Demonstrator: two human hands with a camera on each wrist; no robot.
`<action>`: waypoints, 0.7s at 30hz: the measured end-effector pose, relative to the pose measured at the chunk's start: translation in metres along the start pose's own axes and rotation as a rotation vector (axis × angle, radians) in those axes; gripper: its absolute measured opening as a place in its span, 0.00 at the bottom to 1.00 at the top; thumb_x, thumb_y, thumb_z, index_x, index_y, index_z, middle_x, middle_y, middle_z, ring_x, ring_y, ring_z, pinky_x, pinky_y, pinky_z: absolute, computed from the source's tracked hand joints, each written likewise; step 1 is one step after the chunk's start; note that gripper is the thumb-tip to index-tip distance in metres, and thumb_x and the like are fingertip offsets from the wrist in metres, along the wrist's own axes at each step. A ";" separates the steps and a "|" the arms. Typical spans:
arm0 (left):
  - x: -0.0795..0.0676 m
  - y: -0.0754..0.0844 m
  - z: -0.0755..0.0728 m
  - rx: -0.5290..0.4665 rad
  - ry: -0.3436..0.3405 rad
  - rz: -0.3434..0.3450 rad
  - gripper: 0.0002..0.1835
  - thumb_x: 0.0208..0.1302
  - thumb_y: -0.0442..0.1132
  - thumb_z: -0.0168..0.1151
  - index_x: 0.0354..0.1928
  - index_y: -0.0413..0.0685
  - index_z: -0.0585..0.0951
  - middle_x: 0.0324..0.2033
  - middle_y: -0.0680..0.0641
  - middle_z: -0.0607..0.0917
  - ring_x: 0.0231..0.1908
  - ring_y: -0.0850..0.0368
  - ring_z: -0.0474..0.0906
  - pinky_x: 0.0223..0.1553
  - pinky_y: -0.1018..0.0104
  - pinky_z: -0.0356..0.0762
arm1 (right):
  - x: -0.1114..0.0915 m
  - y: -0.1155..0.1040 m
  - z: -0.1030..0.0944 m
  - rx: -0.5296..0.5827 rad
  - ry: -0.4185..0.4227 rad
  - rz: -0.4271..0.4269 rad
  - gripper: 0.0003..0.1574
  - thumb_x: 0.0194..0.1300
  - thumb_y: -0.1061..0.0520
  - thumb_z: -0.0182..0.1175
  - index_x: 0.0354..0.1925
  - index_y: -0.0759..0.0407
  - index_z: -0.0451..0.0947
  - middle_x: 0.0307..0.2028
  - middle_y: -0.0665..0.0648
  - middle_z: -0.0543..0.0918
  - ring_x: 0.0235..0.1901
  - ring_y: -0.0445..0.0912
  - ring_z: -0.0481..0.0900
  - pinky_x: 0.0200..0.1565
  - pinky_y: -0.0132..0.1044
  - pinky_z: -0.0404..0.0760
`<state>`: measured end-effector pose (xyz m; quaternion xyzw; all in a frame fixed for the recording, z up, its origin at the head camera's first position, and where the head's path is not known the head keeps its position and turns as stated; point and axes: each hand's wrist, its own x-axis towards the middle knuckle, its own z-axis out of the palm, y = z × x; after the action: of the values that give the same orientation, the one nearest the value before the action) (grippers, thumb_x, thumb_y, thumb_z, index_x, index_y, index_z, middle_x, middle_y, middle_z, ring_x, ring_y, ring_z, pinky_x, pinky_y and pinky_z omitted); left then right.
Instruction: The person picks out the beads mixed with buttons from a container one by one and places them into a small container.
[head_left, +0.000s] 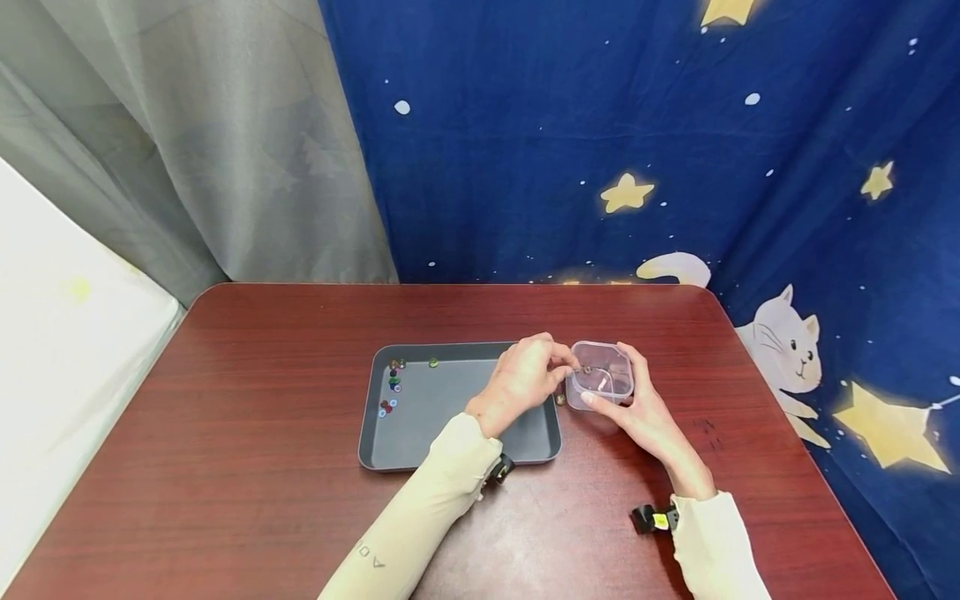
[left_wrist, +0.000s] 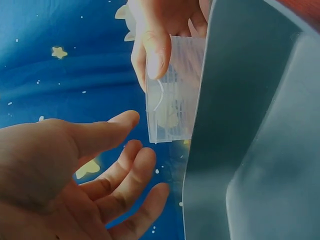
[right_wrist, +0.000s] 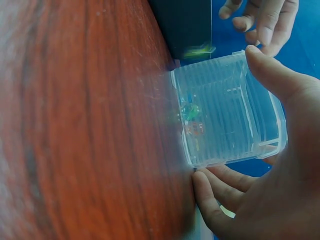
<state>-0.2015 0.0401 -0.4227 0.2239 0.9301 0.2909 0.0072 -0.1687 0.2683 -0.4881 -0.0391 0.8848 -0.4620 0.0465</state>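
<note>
A clear plastic box (head_left: 600, 379) with an open top stands on the table to the right of the tray. My right hand (head_left: 648, 412) grips it, thumb on the near side and fingers around the far side. Over the box's left rim is my left hand (head_left: 525, 371); in the left wrist view its thumb and fingers are apart, with nothing between them. Small shiny green and orange pieces (right_wrist: 191, 111) show low inside the box. A yellowish-green piece (head_left: 560, 400) lies between tray and box.
A dark grey tray (head_left: 442, 454) lies on the red-brown wooden table (head_left: 262, 417), partly covered by my left forearm. Several small round coloured pieces (head_left: 393, 381) are along its left side, with a green one (head_left: 433, 362) near the back edge. Curtains hang behind the table.
</note>
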 end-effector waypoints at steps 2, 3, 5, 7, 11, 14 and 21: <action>0.001 -0.001 -0.001 0.004 -0.002 0.001 0.07 0.69 0.42 0.70 0.45 0.63 0.91 0.37 0.56 0.84 0.37 0.60 0.83 0.39 0.65 0.79 | 0.001 -0.001 -0.001 0.001 0.004 -0.010 0.62 0.67 0.46 0.71 0.82 0.43 0.41 0.72 0.65 0.67 0.65 0.59 0.74 0.58 0.40 0.78; 0.002 -0.002 -0.002 0.002 0.001 0.000 0.07 0.69 0.42 0.70 0.45 0.62 0.91 0.37 0.55 0.84 0.37 0.60 0.84 0.39 0.64 0.80 | 0.002 -0.002 -0.001 0.006 0.005 -0.019 0.62 0.67 0.46 0.71 0.82 0.44 0.41 0.72 0.65 0.66 0.65 0.59 0.73 0.59 0.44 0.78; 0.004 -0.003 -0.005 0.000 0.013 -0.002 0.07 0.69 0.41 0.70 0.45 0.61 0.91 0.38 0.55 0.85 0.38 0.59 0.85 0.40 0.63 0.81 | 0.004 -0.004 -0.002 0.012 0.010 -0.028 0.61 0.67 0.47 0.71 0.82 0.43 0.41 0.72 0.64 0.66 0.65 0.59 0.72 0.61 0.51 0.77; 0.004 -0.004 -0.008 0.002 0.028 -0.011 0.06 0.68 0.42 0.71 0.45 0.61 0.90 0.38 0.55 0.85 0.39 0.59 0.85 0.41 0.63 0.81 | 0.006 -0.005 -0.003 0.014 0.016 -0.031 0.62 0.67 0.47 0.71 0.82 0.43 0.41 0.72 0.64 0.66 0.66 0.59 0.72 0.63 0.55 0.75; 0.000 -0.001 -0.009 0.019 0.036 -0.032 0.05 0.68 0.43 0.71 0.43 0.63 0.90 0.39 0.57 0.84 0.39 0.61 0.85 0.42 0.64 0.81 | 0.006 -0.005 -0.003 0.009 0.002 -0.024 0.62 0.67 0.47 0.71 0.82 0.43 0.40 0.73 0.65 0.65 0.66 0.60 0.72 0.63 0.55 0.74; -0.007 0.005 -0.008 0.034 0.046 -0.018 0.05 0.67 0.44 0.72 0.42 0.62 0.89 0.39 0.56 0.83 0.39 0.62 0.85 0.40 0.67 0.80 | 0.005 -0.005 -0.003 0.019 -0.006 -0.020 0.62 0.68 0.46 0.70 0.82 0.43 0.39 0.73 0.65 0.65 0.65 0.60 0.74 0.61 0.45 0.76; -0.017 0.013 0.005 0.202 -0.031 0.073 0.03 0.62 0.48 0.76 0.36 0.65 0.91 0.37 0.58 0.84 0.41 0.62 0.81 0.44 0.66 0.80 | 0.001 -0.001 -0.001 0.026 -0.015 0.008 0.62 0.68 0.45 0.71 0.82 0.40 0.39 0.71 0.64 0.67 0.63 0.59 0.77 0.55 0.31 0.76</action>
<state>-0.1802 0.0448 -0.4215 0.2617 0.9458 0.1920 -0.0117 -0.1698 0.2690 -0.4868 -0.0386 0.8784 -0.4731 0.0553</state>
